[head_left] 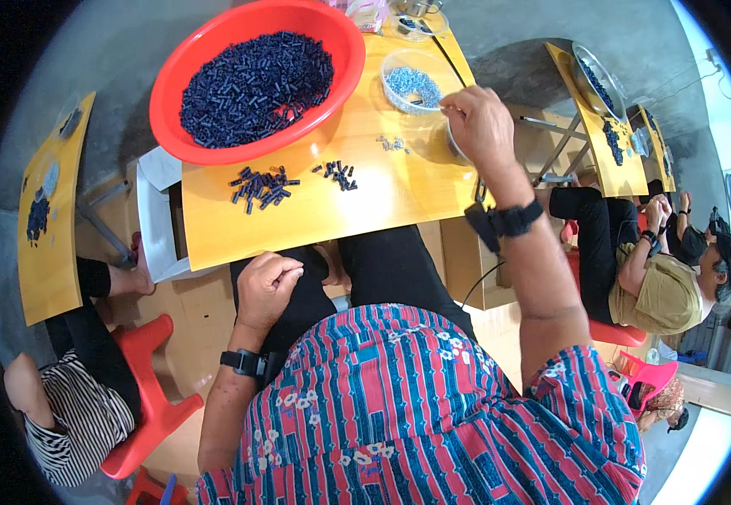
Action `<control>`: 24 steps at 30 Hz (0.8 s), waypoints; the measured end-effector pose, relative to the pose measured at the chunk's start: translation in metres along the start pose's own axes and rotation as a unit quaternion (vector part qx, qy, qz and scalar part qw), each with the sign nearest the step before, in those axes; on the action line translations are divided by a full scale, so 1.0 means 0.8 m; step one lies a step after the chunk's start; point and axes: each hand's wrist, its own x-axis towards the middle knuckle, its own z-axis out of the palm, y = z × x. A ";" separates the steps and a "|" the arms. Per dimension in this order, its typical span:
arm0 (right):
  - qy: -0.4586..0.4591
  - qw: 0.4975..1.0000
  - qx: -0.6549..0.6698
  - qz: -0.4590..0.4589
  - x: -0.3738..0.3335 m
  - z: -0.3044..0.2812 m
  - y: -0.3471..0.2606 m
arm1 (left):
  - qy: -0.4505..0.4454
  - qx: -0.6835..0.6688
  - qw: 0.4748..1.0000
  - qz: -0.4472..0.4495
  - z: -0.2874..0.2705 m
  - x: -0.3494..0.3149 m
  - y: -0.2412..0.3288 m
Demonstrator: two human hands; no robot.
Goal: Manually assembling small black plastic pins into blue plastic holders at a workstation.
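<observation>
My right hand (481,126) is raised over the right side of the table, its fingertips pinched together beside the rim of a clear plastic tub (388,94). Small pale blue and clear pieces (413,84) lie in that tub. Whatever the pinch holds is too small to make out. Below the table's front edge, above my lap, my left hand (266,290) is curled with thumb against fingers; its contents are hidden. On the yellow table (239,231) lie a larger pile of short dark tubes (263,188), a smaller one (337,174) and some tiny clear pieces (394,144).
A big red basin (167,114) full of dark tubes takes up the table's far left. Behind the tub stands another clear container (420,32). A bowl rim (454,145) shows partly under my right hand. Other people sit at yellow tables (54,252) on both sides.
</observation>
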 end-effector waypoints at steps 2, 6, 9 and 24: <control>-0.089 0.995 -0.030 -0.031 0.030 0.004 0.018 | -0.003 0.007 1.000 0.008 -0.003 0.000 0.005; -0.276 0.959 -0.062 0.014 0.066 0.026 0.028 | -0.009 -0.008 1.000 -0.021 -0.009 -0.002 0.015; -0.338 0.938 -0.074 0.027 0.080 0.037 0.020 | -0.011 0.021 1.000 -0.018 -0.015 -0.006 0.019; -0.396 0.911 -0.117 0.022 0.095 0.060 0.031 | -0.024 0.014 0.999 -0.028 -0.015 -0.009 0.029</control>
